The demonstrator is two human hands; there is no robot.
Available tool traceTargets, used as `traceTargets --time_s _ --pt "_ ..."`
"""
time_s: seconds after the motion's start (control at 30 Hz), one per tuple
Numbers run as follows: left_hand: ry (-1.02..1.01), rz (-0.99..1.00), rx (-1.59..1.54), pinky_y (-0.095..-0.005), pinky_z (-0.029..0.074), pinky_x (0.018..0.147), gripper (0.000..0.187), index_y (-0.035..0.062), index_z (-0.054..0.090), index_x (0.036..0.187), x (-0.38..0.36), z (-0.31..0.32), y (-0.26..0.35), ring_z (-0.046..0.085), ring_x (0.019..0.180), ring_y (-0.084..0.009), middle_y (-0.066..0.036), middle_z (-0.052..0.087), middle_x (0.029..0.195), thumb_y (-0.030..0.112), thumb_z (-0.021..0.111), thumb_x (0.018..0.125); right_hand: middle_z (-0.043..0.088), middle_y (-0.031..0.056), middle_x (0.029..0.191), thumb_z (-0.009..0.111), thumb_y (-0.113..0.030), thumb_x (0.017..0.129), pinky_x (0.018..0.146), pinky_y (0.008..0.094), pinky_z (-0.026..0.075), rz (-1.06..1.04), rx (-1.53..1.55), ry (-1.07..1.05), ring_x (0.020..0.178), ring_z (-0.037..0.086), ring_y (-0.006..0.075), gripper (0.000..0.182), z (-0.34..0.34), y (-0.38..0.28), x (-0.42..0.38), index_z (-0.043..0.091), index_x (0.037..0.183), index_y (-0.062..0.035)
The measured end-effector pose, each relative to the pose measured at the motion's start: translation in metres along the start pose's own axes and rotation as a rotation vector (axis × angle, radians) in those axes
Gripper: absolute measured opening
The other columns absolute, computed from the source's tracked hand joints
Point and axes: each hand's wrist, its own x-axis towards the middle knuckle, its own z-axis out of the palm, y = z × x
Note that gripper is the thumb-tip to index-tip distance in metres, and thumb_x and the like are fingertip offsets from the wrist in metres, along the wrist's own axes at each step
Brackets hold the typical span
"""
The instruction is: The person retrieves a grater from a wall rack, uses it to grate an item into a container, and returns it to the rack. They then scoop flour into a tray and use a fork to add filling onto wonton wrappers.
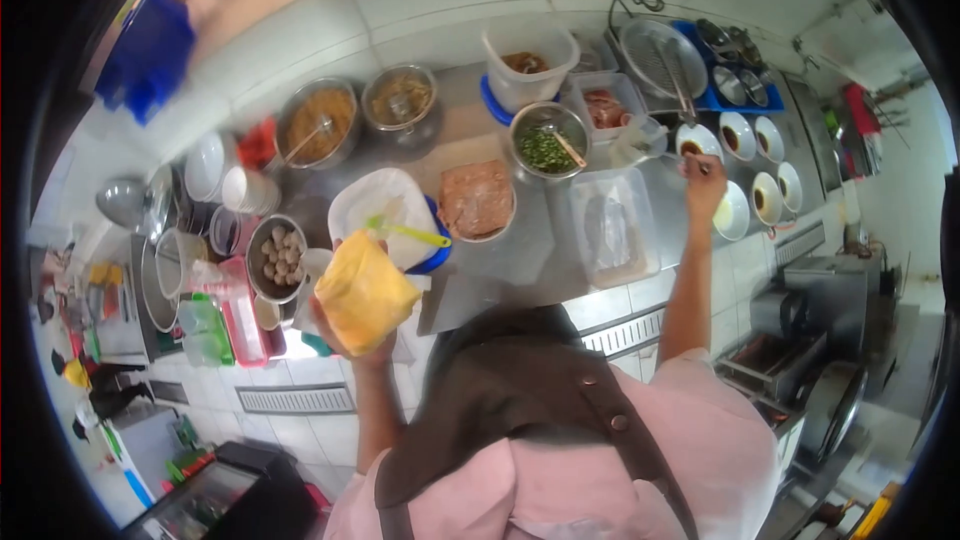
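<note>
My left hand (345,335) grips a crumpled yellow bag (365,295) and holds it up over the near edge of the steel counter (520,275). Just behind the bag stands a white tub (385,202) with a green spoon (410,232) lying across it. My right hand (703,185) reaches far right. It pinches a small thin utensil, seemingly a spoon, beside a white bowl of dark sauce (690,145). Several more small white sauce bowls (765,198) sit around that hand.
On the counter are a bowl of chopped greens (545,148), a bowl of minced meat (477,198), a clear box (612,225), a pot of meatballs (277,255), two lidded pots (318,122) and a tall tub (527,65). A wire strainer (660,55) lies at the back right.
</note>
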Motion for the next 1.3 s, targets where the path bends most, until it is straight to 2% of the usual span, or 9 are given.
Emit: traceTargets --time_s 0.2,0.27,0.4,0.53,0.7,0.77,0.83,0.93,1.3 --pt "0.023 0.012 0.113 -0.0673 0.021 0.109 0.080 0.0153 0.023 0.152 -0.003 0.001 0.015 0.023 0.142 -0.0377 -0.012 0.027 0.155 0.055 0.052 0.088 0.065 0.0116 0.079 0.060 0.005 0.086 0.061 0.0237 0.053 0.350 -0.025 -0.208 0.067 0.067 0.0168 0.013 -0.034 -0.015 0.011 0.058 0.099 0.0030" --pt "0.040 0.005 0.073 -0.0680 0.025 0.106 0.081 0.0130 0.021 0.152 -0.005 0.005 0.010 0.027 0.140 -0.0393 -0.015 0.029 0.153 0.052 0.053 0.089 0.065 0.0126 0.090 0.052 0.010 0.086 0.069 0.0244 0.054 0.773 0.248 -0.349 0.078 0.067 0.0181 0.034 -0.042 -0.044 -0.001 0.054 0.119 0.0032" --pt "0.066 -0.064 0.041 -0.0674 0.025 0.106 0.080 0.0141 0.021 0.152 -0.013 0.003 -0.002 0.028 0.139 -0.0392 -0.015 0.030 0.153 0.054 0.050 0.090 0.062 0.0101 0.093 0.047 0.014 0.083 0.067 0.0234 0.052 0.835 0.373 -0.423 0.078 0.063 0.0148 0.049 -0.058 -0.038 -0.026 0.049 0.130 0.0015" --pt "0.098 -0.146 0.064 -0.0672 0.028 0.105 0.084 0.0150 0.020 0.153 -0.025 -0.014 -0.013 0.032 0.136 -0.0406 -0.015 0.032 0.151 0.057 0.052 0.087 0.055 0.0021 0.081 0.046 0.013 0.078 0.058 0.0221 0.042 0.666 0.105 -0.591 0.060 0.050 0.0104 0.055 -0.056 -0.040 -0.053 0.054 0.130 -0.0042" --pt "0.095 -0.339 0.111 -0.0625 0.034 0.105 0.088 0.0112 0.021 0.153 -0.037 -0.077 -0.021 0.039 0.133 -0.0395 -0.017 0.034 0.150 0.055 0.055 0.085 0.062 0.0050 0.105 0.048 0.002 0.090 0.085 0.0279 0.047 0.246 0.088 -1.082 0.094 0.056 0.0148 0.037 0.033 -0.053 -0.126 0.058 0.126 -0.0031" --pt "0.152 -0.422 0.129 -0.0531 0.037 0.107 0.086 0.0061 0.023 0.151 -0.038 -0.082 -0.026 0.044 0.130 -0.0347 -0.017 0.040 0.146 0.052 0.055 0.086 0.060 0.0180 0.121 0.051 -0.005 0.091 0.094 0.0354 0.046 0.131 -0.123 -1.284 0.109 0.059 0.0290 0.036 0.071 -0.087 -0.156 0.057 0.126 -0.0032" --pt "0.176 -0.420 0.142 -0.0503 0.037 0.107 0.084 0.0060 0.024 0.151 -0.039 -0.106 -0.031 0.046 0.129 -0.0342 -0.017 0.042 0.145 0.051 0.054 0.086 0.059 0.0241 0.117 0.052 -0.007 0.089 0.093 0.0431 0.047 -0.079 -0.058 -1.317 0.106 0.059 0.0385 0.039 0.093 -0.098 -0.183 0.056 0.127 -0.0042" --pt "0.221 -0.424 0.078 -0.0465 0.039 0.107 0.078 0.0058 0.029 0.149 -0.042 -0.125 -0.040 0.049 0.126 -0.0337 -0.017 0.046 0.142 0.047 0.054 0.088 0.061 0.0226 0.106 0.050 -0.008 0.088 0.087 0.0468 0.048 -0.242 -0.237 -1.298 0.098 0.059 0.0413 0.042 0.107 -0.114 -0.205 0.053 0.130 -0.0046" --pt "0.309 -0.396 0.115 -0.0502 0.046 0.098 0.059 0.0075 0.044 0.139 -0.021 -0.176 -0.085 0.056 0.117 -0.0335 -0.015 0.054 0.134 0.035 0.051 0.088 0.062 0.0194 0.092 0.050 -0.009 0.085 0.065 0.0471 0.053 -0.597 -0.738 -1.190 0.077 0.066 0.0362 0.039 0.155 -0.175 -0.198 0.052 0.123 -0.0006"
